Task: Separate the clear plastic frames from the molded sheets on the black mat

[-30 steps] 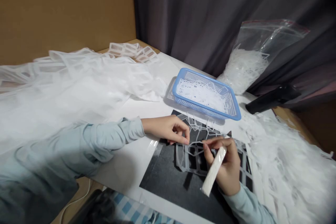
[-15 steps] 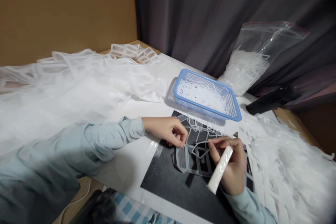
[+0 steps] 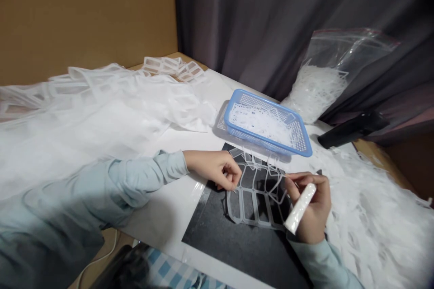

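Note:
A translucent plastic lattice sheet (image 3: 249,205) with rows of rounded rectangular openings lies on a black mat (image 3: 210,230). My left hand (image 3: 217,169) is closed at its left edge, fingertips curled onto the plastic. My right hand (image 3: 315,210) grips a tool with a thick white-wrapped handle (image 3: 300,208); the tool's kind and its working end cannot be made out. By the right fingertips a thin loose frame (image 3: 277,185) stands up tilted over the sheet's right part. Several small loose frames (image 3: 251,157) lie along the mat's far edge.
Beyond the mat stands a blue basket (image 3: 271,145) of white cut pieces. A clear zip bag (image 3: 318,90) and a black cylindrical object (image 3: 352,130) are behind it. Piles of white sheets lie left (image 3: 101,108) and right (image 3: 379,212) on the white table.
My right hand has moved right with the white-handled tool, and the thin loose frame has shifted right with it. My left hand has stayed nearly in place at the sheet's edge.

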The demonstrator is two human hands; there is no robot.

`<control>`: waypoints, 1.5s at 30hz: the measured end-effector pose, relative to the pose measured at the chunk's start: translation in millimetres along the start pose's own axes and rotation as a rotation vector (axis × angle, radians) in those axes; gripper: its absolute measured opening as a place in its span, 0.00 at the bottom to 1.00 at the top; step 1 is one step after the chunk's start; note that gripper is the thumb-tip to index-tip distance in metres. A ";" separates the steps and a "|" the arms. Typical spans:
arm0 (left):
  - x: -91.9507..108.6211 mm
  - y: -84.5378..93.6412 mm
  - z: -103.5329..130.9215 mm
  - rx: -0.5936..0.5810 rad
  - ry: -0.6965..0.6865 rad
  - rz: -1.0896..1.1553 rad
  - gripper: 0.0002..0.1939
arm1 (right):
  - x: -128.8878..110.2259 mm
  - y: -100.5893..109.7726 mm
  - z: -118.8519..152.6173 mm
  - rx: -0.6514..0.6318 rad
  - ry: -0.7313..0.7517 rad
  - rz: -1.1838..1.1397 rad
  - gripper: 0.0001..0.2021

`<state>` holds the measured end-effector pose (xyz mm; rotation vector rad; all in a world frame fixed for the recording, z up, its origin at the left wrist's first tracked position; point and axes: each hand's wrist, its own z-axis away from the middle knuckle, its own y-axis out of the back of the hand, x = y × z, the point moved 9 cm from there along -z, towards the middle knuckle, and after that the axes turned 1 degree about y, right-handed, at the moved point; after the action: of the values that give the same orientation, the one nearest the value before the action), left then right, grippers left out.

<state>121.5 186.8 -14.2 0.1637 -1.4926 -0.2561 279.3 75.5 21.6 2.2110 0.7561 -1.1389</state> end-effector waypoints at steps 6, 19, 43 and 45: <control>6.6 9.7 -1.5 0.184 -0.093 -0.080 0.08 | -9.4 -14.8 5.7 -0.093 0.024 -0.051 0.13; 26.0 6.7 2.2 0.437 -0.169 -0.127 0.14 | -6.2 -33.9 14.4 -0.288 -0.075 -0.101 0.12; 29.2 -10.6 -2.4 0.277 -0.142 0.001 0.08 | -6.3 -36.5 15.3 -0.274 -0.123 -0.140 0.13; 27.9 -8.6 -3.1 0.299 -0.135 0.069 0.08 | -6.2 -36.2 14.8 -0.271 -0.128 -0.142 0.13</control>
<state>125.7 170.9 10.2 0.3388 -1.6630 0.0145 243.5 89.3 12.1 1.8677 0.9637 -1.1586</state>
